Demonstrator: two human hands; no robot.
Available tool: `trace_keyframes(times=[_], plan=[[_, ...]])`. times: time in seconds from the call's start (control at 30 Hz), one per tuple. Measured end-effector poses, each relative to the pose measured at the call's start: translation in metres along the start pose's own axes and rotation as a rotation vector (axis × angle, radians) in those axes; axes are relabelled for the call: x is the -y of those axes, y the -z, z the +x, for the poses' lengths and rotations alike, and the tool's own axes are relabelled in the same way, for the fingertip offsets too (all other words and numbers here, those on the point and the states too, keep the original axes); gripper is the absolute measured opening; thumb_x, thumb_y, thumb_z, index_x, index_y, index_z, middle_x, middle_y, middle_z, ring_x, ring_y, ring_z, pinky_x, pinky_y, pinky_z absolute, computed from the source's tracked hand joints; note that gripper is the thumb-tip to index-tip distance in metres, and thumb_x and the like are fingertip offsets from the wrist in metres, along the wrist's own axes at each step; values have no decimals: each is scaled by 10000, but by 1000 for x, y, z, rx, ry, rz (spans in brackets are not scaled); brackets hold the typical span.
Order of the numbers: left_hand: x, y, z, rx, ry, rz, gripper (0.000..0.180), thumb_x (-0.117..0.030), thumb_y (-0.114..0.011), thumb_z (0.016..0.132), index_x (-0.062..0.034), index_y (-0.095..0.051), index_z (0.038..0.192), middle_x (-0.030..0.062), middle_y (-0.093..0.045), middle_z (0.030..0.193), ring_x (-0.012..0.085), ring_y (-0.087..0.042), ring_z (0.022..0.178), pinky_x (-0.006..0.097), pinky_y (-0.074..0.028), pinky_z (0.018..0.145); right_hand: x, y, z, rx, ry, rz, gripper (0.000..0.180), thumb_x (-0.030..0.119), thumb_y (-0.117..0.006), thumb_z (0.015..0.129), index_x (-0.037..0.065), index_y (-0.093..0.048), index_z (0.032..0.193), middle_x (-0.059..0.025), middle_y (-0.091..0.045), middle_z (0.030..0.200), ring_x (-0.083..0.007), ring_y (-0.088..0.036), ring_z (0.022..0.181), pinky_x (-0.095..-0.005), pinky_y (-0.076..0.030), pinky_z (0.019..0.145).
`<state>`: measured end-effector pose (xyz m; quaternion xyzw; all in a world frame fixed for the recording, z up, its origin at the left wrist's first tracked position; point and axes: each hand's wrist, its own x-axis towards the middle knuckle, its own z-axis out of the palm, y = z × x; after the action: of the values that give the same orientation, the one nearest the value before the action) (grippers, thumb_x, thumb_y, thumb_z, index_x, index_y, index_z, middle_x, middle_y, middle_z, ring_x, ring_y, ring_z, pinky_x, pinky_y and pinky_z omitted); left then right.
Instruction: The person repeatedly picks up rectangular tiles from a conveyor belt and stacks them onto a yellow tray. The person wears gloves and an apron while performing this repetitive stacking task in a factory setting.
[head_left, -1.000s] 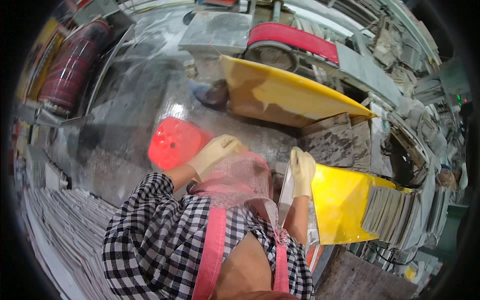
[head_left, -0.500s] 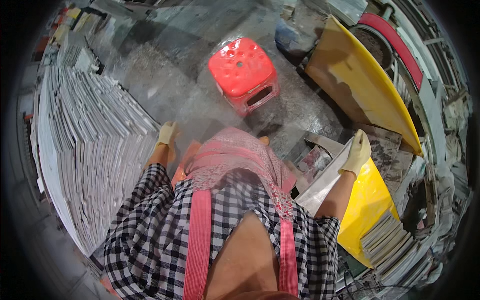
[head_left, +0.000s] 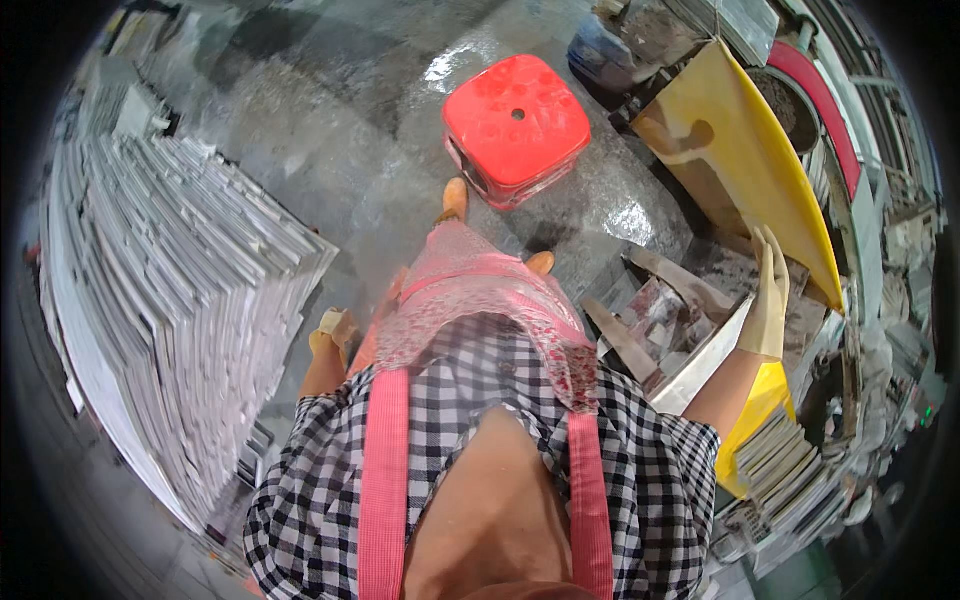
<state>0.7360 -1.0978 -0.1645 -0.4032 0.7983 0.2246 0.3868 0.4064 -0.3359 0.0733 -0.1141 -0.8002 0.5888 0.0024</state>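
My left hand (head_left: 337, 328), in a cream glove, hangs low between the stack of pale sheets and my pink apron (head_left: 485, 285). Its fingers are mostly hidden, so their position is unclear. My right hand (head_left: 770, 295), in the same kind of glove, reaches out with fingers stretched straight and nothing held. Its tips lie in front of the curved yellow panel (head_left: 740, 170); whether they touch it I cannot tell. Below that wrist is a second yellow surface (head_left: 757, 395), beside a metal trough edge (head_left: 700, 370). A red plastic stool (head_left: 520, 125) stands on the floor ahead.
On the left rises a tall stack of pale flat sheets (head_left: 200, 260). A bluish bulky bundle (head_left: 605, 55) sits at the far right. A smaller pile of grey slats (head_left: 780, 460) lies at the lower right. The concrete floor (head_left: 330, 120) looks wet in places.
My right hand has gone from curled over the trough edge to stretched out farther right. My left hand has dropped lower. The view has shifted, and one foot now shows beside the stool.
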Motion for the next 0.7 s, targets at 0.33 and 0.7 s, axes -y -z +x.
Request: trace_keyframes(times=[0.33, 0.7], plan=[[-155, 144, 174, -228, -262, -175, 324, -251, -533, 1038, -29, -707, 1198, 195, -750, 1132, 332, -717, 1032, 451, -539, 858, -76, -91, 54, -16, -448, -259, 478, 314, -603, 1081, -57, -622, 1381, -174, -680, 1344, -239, -642, 1262, -340, -453, 1122], [-365, -27, 199, 128, -756, 375, 329, -219, -607, 952, -39, -715, 1205, 220, -725, 1173, 420, -681, 1059, 491, -542, 899, -190, -328, 261, -12, -167, 1219, 731, 430, -604, 1026, -76, -413, 1516, -235, -485, 1543, -392, -473, 1428, -562, -341, 1267]])
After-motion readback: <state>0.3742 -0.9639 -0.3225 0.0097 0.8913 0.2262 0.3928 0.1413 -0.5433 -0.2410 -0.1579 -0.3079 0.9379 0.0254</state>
